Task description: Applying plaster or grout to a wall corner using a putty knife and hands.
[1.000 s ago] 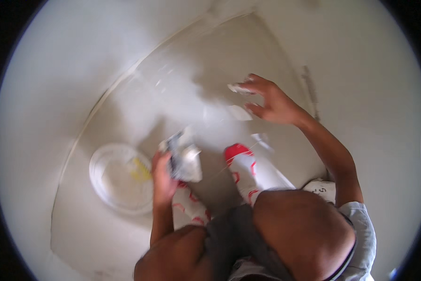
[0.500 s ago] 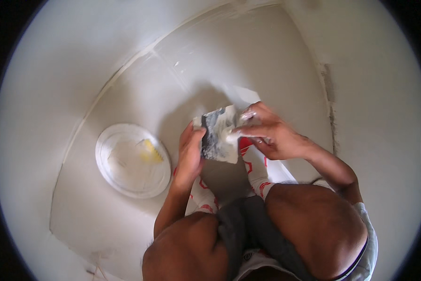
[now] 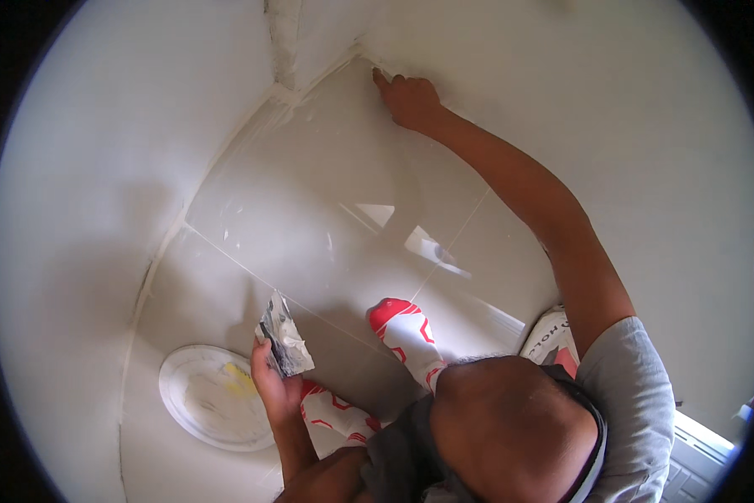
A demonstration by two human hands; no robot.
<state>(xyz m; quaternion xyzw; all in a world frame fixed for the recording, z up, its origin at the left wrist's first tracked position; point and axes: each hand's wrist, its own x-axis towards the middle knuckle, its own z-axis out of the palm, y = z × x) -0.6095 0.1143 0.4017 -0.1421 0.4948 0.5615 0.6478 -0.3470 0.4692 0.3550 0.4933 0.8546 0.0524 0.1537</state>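
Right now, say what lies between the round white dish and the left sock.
In the head view, the left hand, holding a smeared slab, comes between dish and left sock.

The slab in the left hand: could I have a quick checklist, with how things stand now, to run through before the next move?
1. Left hand has a grip on the slab: ok, held at its lower left edge.
2. White paste on the slab: ok, it's spread over its face.
3. Right hand by the seam of wall and floor: ok, a finger reaches it near the corner.
4. Paste left on that fingertip: cannot tell, too small.
5. Dish on the floor: ok, left of the left hand.
6. Yellow thing in the dish identified: cannot tell, too blurred.
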